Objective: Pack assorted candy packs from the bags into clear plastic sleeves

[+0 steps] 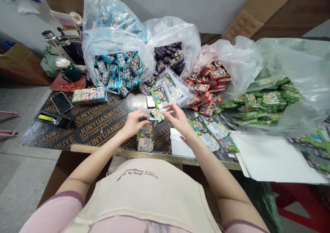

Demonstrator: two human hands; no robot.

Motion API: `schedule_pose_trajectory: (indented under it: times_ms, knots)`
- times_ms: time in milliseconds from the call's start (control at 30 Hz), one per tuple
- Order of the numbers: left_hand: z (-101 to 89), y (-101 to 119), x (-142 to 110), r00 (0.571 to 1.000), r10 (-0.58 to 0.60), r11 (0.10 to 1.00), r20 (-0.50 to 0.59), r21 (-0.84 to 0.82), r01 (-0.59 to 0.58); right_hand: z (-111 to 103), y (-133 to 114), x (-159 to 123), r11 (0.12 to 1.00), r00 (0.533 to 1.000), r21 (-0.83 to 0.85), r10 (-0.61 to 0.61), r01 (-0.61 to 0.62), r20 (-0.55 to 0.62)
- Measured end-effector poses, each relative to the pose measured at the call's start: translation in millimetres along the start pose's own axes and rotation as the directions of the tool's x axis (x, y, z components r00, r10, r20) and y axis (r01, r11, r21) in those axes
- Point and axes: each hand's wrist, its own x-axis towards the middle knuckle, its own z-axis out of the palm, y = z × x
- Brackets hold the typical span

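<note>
My left hand (136, 123) is closed at the top of a dark printed box (147, 137), which stands at the table's front edge. A narrow blue edge shows at the box's top, by my fingertips; I cannot make out what it belongs to. My right hand (177, 119) hovers just right of the box, thumb and fingers apart. Close to its fingertips lies a small green packet (157, 114). Under my right forearm sits a white open box (179, 145), with a bit of red showing beside my wrist.
Clear bags spill blue packets (121, 68), purple packets (168, 57), red packets (208, 83) and green packets (268, 100) along the back. Flat printed sheets (211, 133) and white card (270, 157) lie right. A phone (61, 102), scissors (66, 86) and a wrapped packet row (89, 95) lie left.
</note>
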Motion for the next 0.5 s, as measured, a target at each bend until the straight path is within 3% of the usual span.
schedule_pose_trajectory:
  times_ms: [67, 167, 267, 400, 500]
  knots:
    - [-1.9, 0, -2, 1.0, -0.019, 1.0, -0.011, -0.012, 0.019, 4, -2, 4, 1.0, 0.999, 0.017, -0.026, 0.026, 0.042]
    - [-1.3, 1, -3, 0.996, -0.072, 0.997, -0.043, -0.045, 0.07, 18, 1, 5, 0.991, 0.993, 0.127, 0.017, -0.032, 0.118]
    - [1.7, 0, -5, 0.991, -0.102, 0.993, -0.085, -0.069, 0.096, 32, 5, -2, 0.989, 0.996, 0.134, 0.046, -0.055, 0.071]
    - [3.0, -3, -9, 0.996, 0.025, 0.998, -0.083, -0.051, -0.029, 37, 7, -20, 0.991, 0.993, -0.068, -0.118, 0.116, -0.03]
    - [0.1, -3, -12, 0.994, 0.106, 0.994, -0.03, -0.022, -0.107, 29, 4, -28, 0.963, 0.977, -0.161, -0.211, 0.215, 0.043]
